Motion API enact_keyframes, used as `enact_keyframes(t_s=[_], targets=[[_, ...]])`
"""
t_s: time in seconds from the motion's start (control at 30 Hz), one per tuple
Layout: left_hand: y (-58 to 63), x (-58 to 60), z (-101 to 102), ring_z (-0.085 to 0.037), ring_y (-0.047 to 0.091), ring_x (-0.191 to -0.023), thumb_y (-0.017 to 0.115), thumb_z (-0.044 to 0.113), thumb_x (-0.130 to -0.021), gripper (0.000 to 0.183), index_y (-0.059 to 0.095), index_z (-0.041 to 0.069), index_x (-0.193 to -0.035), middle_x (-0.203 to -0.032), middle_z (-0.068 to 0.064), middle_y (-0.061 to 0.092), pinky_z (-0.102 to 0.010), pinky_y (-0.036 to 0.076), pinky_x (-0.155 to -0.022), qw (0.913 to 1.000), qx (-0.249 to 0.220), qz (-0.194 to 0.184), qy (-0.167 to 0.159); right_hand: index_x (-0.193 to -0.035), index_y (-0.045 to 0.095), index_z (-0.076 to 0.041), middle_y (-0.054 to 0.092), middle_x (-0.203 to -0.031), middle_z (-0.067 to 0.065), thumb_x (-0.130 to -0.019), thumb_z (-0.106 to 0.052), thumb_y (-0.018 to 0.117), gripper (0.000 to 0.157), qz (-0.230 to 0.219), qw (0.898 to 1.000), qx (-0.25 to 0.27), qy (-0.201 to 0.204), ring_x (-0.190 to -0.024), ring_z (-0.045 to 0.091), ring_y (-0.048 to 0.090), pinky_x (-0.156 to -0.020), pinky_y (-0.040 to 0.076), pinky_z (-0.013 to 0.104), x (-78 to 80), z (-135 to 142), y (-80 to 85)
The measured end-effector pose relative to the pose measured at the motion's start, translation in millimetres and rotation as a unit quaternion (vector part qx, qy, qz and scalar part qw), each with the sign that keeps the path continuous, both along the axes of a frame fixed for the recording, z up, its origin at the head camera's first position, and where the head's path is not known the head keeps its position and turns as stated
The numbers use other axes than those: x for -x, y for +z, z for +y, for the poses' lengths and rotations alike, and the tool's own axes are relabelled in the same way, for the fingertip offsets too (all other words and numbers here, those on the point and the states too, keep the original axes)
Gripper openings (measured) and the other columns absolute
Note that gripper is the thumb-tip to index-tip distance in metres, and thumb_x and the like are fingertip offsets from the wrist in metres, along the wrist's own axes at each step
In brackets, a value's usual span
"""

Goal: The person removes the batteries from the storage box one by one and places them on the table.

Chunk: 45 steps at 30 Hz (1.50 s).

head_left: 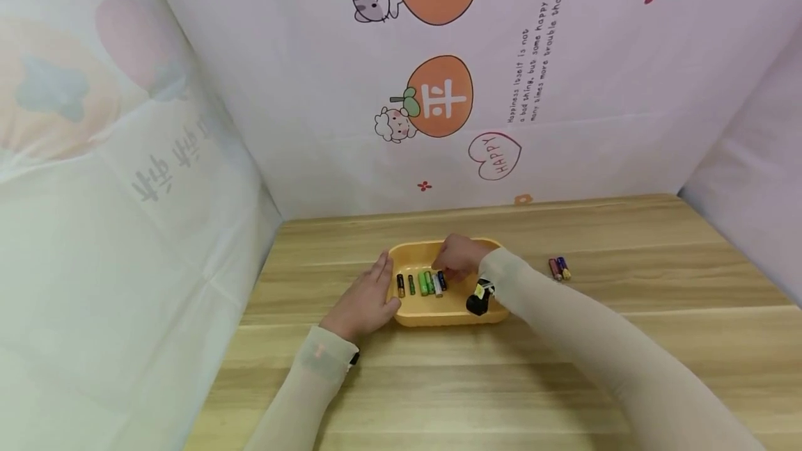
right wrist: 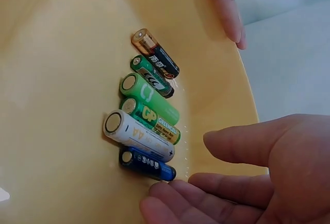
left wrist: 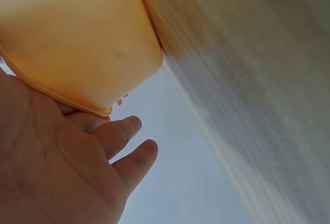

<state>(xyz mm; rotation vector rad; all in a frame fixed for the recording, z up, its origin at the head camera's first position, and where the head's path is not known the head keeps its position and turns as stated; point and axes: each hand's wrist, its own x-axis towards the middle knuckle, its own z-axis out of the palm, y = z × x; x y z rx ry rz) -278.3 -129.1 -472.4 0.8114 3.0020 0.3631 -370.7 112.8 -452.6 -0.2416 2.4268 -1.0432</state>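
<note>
A yellow plastic tray (head_left: 432, 321) stands on the table with several batteries in a row inside. At the row's left end lies a black-and-copper battery (right wrist: 155, 54). Beside it are a slim green battery (right wrist: 152, 76), a light green battery (right wrist: 149, 98), a green-and-gold GP battery (right wrist: 152, 121), a white AA battery (right wrist: 140, 135) and a dark blue battery (right wrist: 147, 164). My right hand (head_left: 462, 255) is inside the tray, its fingers right by the blue battery and its thumb apart from them. My left hand (head_left: 365, 301) rests against the tray's left rim, fingers extended, as the left wrist view also shows.
Right of the tray, a red battery (head_left: 554, 269) and a blue-and-gold battery (head_left: 564, 268) lie side by side on the wooden table (head_left: 438, 388). Printed white cloth (head_left: 564, 159) hangs behind the table and along its sides.
</note>
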Motion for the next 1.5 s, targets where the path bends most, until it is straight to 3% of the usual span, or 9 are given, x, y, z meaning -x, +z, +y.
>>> enact_keyframes(t_s=[0.27,0.47,0.83,1.27,1.5], targets=[[2.8,3.0,-1,-0.024,0.007,-0.146,0.044,0.035,-0.100,0.074,0.010,-0.004,-0.153,-0.161,-0.017,0.001,-0.042,0.020,-0.115,0.9999,-0.003,0.012,0.000,-0.089,0.073,-0.003,0.068,-0.080,0.010,-0.086,-0.011,0.071,0.009,0.015,1.000,-0.009,0.020,-0.072,0.023,0.067,-0.061,0.058,0.037,4.0,-2,-2.9],[-3.2,-0.2,0,-0.025,0.009,-0.146,0.042,0.037,-0.100,0.075,0.009,-0.003,-0.153,-0.161,-0.017,0.002,-0.042,0.020,-0.115,1.0000,0.003,0.007,-0.001,-0.080,0.071,-0.004,0.068,-0.076,0.010,-0.083,-0.007,0.074,0.005,0.007,0.998,-0.027,0.052,-0.067,0.024,0.067,-0.058,0.057,0.037,1.2,-1,-12.0],[-5.4,-3.2,2,-0.024,0.008,-0.146,0.041,0.038,-0.099,0.075,0.010,-0.003,-0.154,-0.161,-0.016,0.001,-0.043,0.020,-0.115,0.9999,-0.004,0.009,0.001,-0.085,0.071,-0.005,0.068,-0.079,0.007,-0.076,0.000,0.078,0.012,0.015,0.996,-0.050,0.066,-0.067,0.021,0.065,-0.057,0.057,0.036,-2.2,3,-12.9],[-4.2,-7.0,3,-0.023,0.008,-0.146,0.041,0.038,-0.099,0.075,0.009,-0.002,-0.154,-0.162,-0.015,0.002,-0.043,0.020,-0.115,0.9999,-0.004,0.009,0.014,-0.072,0.071,-0.007,0.063,-0.065,0.008,-0.077,-0.001,0.076,0.010,0.027,0.994,-0.056,0.087,-0.054,0.016,0.054,-0.054,0.055,0.035,-2.4,6,-10.7],[-4.2,-7.5,3,-0.024,0.008,-0.146,0.040,0.038,-0.100,0.074,0.009,-0.002,-0.154,-0.162,-0.015,0.001,-0.044,0.021,-0.114,0.9999,-0.004,0.010,0.008,-0.079,0.070,-0.006,0.063,-0.070,0.008,-0.078,0.000,0.072,0.006,0.028,0.996,-0.037,0.072,-0.057,0.017,0.057,-0.054,0.056,0.036,-1.9,10,-12.7]])
